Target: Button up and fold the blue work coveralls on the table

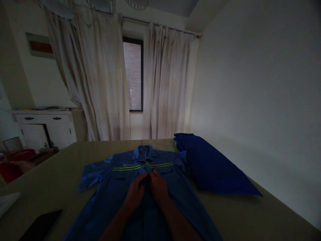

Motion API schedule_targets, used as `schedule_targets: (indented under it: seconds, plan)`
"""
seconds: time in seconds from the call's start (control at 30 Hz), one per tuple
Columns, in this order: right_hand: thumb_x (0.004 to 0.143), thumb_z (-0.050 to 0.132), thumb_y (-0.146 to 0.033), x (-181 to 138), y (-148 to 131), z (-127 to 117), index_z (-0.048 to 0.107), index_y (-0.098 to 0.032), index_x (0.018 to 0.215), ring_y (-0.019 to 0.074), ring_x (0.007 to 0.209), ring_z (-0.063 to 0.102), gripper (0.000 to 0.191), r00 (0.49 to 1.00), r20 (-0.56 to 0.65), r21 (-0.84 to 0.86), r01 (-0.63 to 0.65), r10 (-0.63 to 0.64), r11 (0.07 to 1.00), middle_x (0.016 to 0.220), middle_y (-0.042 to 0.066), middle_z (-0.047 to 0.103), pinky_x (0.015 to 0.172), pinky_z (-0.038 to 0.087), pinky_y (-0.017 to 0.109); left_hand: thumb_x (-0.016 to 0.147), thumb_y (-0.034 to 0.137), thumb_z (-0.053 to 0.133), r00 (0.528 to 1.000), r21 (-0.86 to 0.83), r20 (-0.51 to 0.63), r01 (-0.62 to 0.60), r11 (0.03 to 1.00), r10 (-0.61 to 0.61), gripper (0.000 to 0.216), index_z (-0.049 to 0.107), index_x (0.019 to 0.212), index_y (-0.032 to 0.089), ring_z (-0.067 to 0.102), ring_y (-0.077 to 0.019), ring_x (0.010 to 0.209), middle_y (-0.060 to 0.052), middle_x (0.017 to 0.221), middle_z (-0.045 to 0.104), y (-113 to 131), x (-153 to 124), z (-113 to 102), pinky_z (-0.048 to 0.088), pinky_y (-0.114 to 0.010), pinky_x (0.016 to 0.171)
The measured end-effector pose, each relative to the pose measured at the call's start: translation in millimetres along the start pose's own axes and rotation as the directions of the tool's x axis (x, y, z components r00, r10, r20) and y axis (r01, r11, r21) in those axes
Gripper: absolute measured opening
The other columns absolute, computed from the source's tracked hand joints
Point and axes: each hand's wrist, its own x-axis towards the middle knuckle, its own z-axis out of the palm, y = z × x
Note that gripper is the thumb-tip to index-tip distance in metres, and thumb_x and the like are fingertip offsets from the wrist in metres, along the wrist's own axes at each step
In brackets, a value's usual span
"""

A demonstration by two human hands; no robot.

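A blue short-sleeved work shirt (pixel 120 190) lies face up on the table, its collar at the far end. Yellow-green stripes cross its chest, and pale lettering shows above them on the left. Both hands meet at the front placket, just below the stripes. My left hand (pixel 136 190) is closed, fingers pinching the placket edge. Beside it my right hand (pixel 157 185) is closed on the same strip of cloth, fingertips close to the left ones. Any button between the fingertips is too small and dark to make out.
Folded dark blue cloth (pixel 208 167) is piled at the right, touching the shirt's sleeve. A black phone-like slab (pixel 41 225) and something white (pixel 8 202) lie at the near left of the table (pixel 67 160). A white cabinet (pixel 45 124) stands beyond, with red items (pixel 15 164) nearby.
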Motion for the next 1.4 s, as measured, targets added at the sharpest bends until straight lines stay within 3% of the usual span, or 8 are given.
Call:
schedule_targets:
  seconds: [0.27,0.53,0.83,1.1,1.4]
  plan:
    - [0.107,0.041,-0.024,2,-2,1,0.065,-0.023,0.109,0.0160,0.084,0.071,0.024,0.999,-0.037,-0.017,-0.002,0.001,1.000,0.111,0.004,0.067,0.067,0.051,0.024,0.082,0.016,0.045,1.000,-0.027,-0.028,0.007,1.000,-0.007,0.050,0.069,0.126,0.016,0.065,-0.0233,0.126,-0.009,0.132,0.072,7,1,-1,0.046,-0.046,0.117]
    - [0.102,0.048,-0.017,0,-6,-5,0.064,-0.021,0.117,0.0179,0.084,0.072,0.022,0.978,0.046,-0.102,0.207,-0.203,0.973,0.115,0.007,0.067,0.066,0.053,0.026,0.077,0.011,0.046,0.991,-0.013,-0.039,0.126,0.992,-0.126,0.052,0.071,0.123,0.016,0.066,-0.0232,0.125,-0.007,0.126,0.075,-1,6,-4,0.046,-0.045,0.116]
    - [0.107,0.046,-0.032,4,-5,-4,0.068,-0.022,0.106,0.0174,0.088,0.072,0.023,0.998,0.025,-0.005,-0.051,0.052,0.999,0.113,0.006,0.068,0.071,0.051,0.025,0.081,0.010,0.045,0.998,-0.016,-0.063,0.029,0.999,-0.030,0.053,0.066,0.129,0.018,0.064,-0.0206,0.127,-0.009,0.133,0.070,-7,2,2,0.044,-0.044,0.117]
    - [0.107,0.042,-0.026,4,1,-2,0.069,-0.021,0.101,0.0177,0.096,0.069,0.028,1.000,0.024,0.214,-0.022,0.017,0.977,0.106,0.005,0.070,0.082,0.049,0.025,0.081,0.012,0.048,0.998,0.045,-0.063,0.000,0.999,0.002,0.053,0.065,0.131,0.020,0.060,-0.0231,0.132,-0.010,0.137,0.067,-16,-2,7,0.041,-0.047,0.120]
    - [0.104,0.050,-0.035,3,10,2,0.068,-0.022,0.102,0.0187,0.097,0.068,0.022,0.999,-0.039,0.367,0.018,-0.004,0.930,0.105,0.005,0.070,0.085,0.049,0.027,0.081,0.010,0.049,0.999,0.115,-0.035,-0.036,0.993,0.040,0.053,0.065,0.130,0.021,0.062,-0.0233,0.128,-0.009,0.135,0.068,1,-5,5,0.044,-0.047,0.118]
